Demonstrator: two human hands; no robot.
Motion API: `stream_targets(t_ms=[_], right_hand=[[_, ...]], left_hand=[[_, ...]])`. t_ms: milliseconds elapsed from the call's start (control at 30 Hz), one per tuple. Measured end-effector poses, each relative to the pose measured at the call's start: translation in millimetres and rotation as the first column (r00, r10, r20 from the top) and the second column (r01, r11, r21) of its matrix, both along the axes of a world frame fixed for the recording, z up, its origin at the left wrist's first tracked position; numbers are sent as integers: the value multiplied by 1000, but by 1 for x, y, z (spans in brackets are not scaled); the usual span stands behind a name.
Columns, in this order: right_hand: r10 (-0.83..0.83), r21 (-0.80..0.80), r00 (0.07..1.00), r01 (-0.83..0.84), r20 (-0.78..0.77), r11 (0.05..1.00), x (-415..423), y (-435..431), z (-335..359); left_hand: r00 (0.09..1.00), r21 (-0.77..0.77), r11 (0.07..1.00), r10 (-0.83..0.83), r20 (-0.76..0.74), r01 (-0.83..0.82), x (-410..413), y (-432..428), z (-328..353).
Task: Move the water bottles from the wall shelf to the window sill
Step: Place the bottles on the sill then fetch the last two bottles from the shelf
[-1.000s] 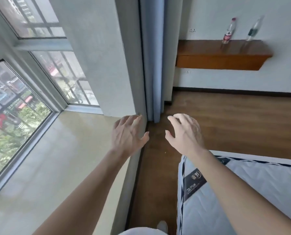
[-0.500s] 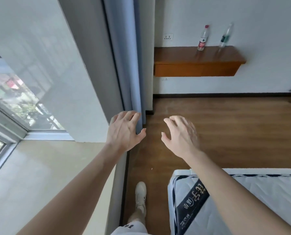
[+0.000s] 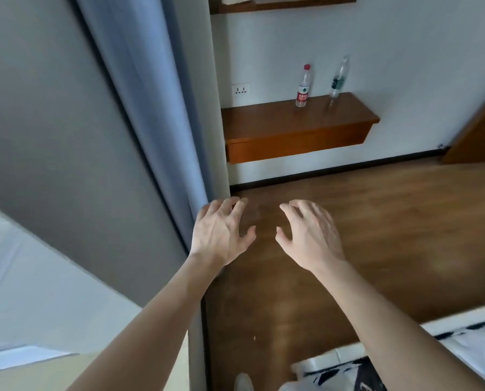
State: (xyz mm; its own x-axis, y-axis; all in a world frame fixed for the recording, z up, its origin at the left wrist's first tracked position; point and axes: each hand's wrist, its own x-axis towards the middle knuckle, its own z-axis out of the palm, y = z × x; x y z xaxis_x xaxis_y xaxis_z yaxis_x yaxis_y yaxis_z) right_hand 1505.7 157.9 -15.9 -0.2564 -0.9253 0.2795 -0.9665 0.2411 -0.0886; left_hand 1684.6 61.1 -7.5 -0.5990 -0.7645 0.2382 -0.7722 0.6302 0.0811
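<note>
Lower right of frame: mattress (image 3: 475,359) corner. Lower left: sliver of window sill (image 3: 10,382).
Centre: left hand (image 3: 221,232) and right hand (image 3: 310,235) held out, fingers spread and loosely curved, holding nothing.
Step, by the look: approach; no bottle picked up yet.
Wood floor (image 3: 376,235) ahead open. Curtain (image 3: 151,108) and wall edge close beside left hand; mattress edge to skirt on the right.
Upper centre: wall shelf (image 3: 292,122). Red-capped bottle (image 3: 303,86) and clear bottle (image 3: 338,77) upright at back, apart.
Next: walk up, reach over the front edge, probably one bottle per hand.

Bare left hand (image 3: 221,232), bare right hand (image 3: 312,235), uncovered forearms, possibly a white shoe (image 3: 243,382)
</note>
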Motion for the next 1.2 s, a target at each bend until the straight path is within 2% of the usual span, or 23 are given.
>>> stream_targets(t_ms=[400, 933, 1200], right_hand=[[-189, 41, 982, 188, 20, 981, -102, -89, -10], [-308, 48, 947, 305, 91, 951, -385, -237, 2], [-304, 27, 947, 303, 107, 953, -475, -297, -4]], left_hand=[[993, 34, 992, -119, 27, 118, -115, -119, -11], [985, 16, 985, -170, -9, 170, -399, -289, 1], [985, -9, 985, -172, 24, 172, -491, -354, -6]])
